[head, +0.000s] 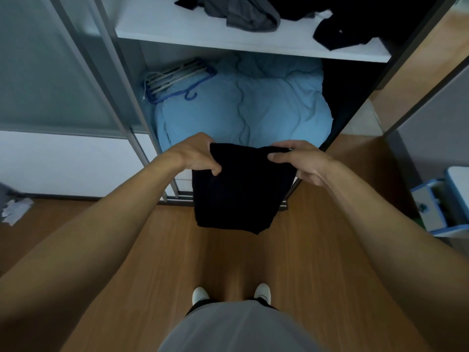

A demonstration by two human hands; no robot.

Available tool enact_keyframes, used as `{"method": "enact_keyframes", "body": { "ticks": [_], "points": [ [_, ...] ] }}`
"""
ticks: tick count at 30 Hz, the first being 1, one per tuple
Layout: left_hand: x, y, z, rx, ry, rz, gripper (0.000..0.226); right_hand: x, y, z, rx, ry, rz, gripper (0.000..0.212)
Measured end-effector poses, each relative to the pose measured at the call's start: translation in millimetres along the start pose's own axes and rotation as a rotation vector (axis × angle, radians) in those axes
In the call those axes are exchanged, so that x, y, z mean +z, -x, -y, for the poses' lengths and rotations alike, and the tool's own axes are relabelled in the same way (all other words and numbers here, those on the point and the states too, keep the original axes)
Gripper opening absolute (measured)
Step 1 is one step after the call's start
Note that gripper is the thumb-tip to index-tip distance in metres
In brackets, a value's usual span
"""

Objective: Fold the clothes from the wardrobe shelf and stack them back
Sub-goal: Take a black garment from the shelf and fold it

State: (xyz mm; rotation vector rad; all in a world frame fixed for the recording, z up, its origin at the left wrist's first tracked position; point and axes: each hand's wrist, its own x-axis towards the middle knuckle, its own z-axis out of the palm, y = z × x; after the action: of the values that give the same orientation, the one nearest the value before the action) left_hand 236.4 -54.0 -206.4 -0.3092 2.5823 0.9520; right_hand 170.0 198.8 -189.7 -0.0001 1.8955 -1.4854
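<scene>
A black garment [241,189], folded to a narrow panel, hangs in front of me over the wooden floor. My left hand [198,156] pinches its upper left corner and my right hand [302,161] grips its upper right edge, thumb on top. On the white wardrobe shelf [177,26] above lie a crumpled grey garment [243,13] and unfolded black clothes [340,31].
Under the shelf a light blue quilt [241,105] fills the wardrobe bottom, with a bundle of hangers [177,80] on its left. A sliding door frame [119,92] stands to the left. A blue and white drawer unit [441,201] sits at the right, white paper [15,209] at far left.
</scene>
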Motion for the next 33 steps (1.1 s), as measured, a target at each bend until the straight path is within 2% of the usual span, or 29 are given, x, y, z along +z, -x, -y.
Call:
{"method": "enact_keyframes", "body": {
  "ticks": [2,4,6,7,10,13,14,16,17,18,20,23,26,28,29,30,32,33],
  "points": [
    [-7,1,5,-0.03,0.077,-0.035,0.02,1,4,3,0.044,0.11,0.163,0.038],
    [-16,3,9,-0.053,0.115,-0.044,0.019,9,6,5,0.07,0.418,0.247,0.051],
    [-26,5,10,-0.07,0.122,-0.034,0.022,22,2,3,0.012,0.772,0.193,0.059],
    [-29,6,11,-0.068,0.111,-0.028,0.024,28,-2,3,-0.029,0.866,0.126,0.054],
    [-38,11,15,-0.045,0.066,-0.036,0.023,36,-11,5,-0.16,0.873,-0.027,0.027],
    [-51,17,24,-0.046,-0.076,0.004,0.023,40,-13,17,-0.337,0.846,-0.027,0.022],
    [-53,17,26,-0.043,-0.195,0.011,0.028,42,-14,22,-0.386,0.886,-0.033,0.023],
    [-51,16,26,0.003,-0.467,0.032,0.064,51,-14,33,-0.434,1.041,-0.095,0.027],
    [-46,14,25,0.049,-0.49,0.059,0.081,55,-14,39,-0.436,1.119,-0.116,0.031],
    [-39,12,22,0.107,-0.433,0.085,0.086,60,-14,44,-0.437,1.175,-0.124,0.032],
    [-28,7,18,0.196,-0.265,0.057,0.069,65,-13,52,-0.442,1.225,-0.143,0.032],
    [-22,-3,25,0.25,-0.146,-0.104,0.021,67,-12,52,-0.505,0.925,-0.251,0.031],
    [-26,-9,34,0.229,-0.027,-0.221,0.03,69,-4,38,-0.574,0.548,-0.442,0.04],
    [-31,-10,38,0.206,0.025,-0.285,0.028,72,-1,23,-0.499,0.546,-0.508,0.026],
    [-34,-10,38,0.201,0.04,-0.328,0.026,75,-3,17,-0.379,0.565,-0.453,0.023],
    [-38,-10,38,0.211,0.05,-0.375,0.022,79,-5,13,-0.206,0.518,-0.347,0.036],
    [-43,-9,31,0.262,0.047,-0.476,0.013,84,-10,15,0.164,0.125,-0.081,0.074],
    [-46,-8,26,0.301,0.044,-0.523,0.017,83,-16,20,0.241,-0.169,0.022,0.091]
  ]
}}
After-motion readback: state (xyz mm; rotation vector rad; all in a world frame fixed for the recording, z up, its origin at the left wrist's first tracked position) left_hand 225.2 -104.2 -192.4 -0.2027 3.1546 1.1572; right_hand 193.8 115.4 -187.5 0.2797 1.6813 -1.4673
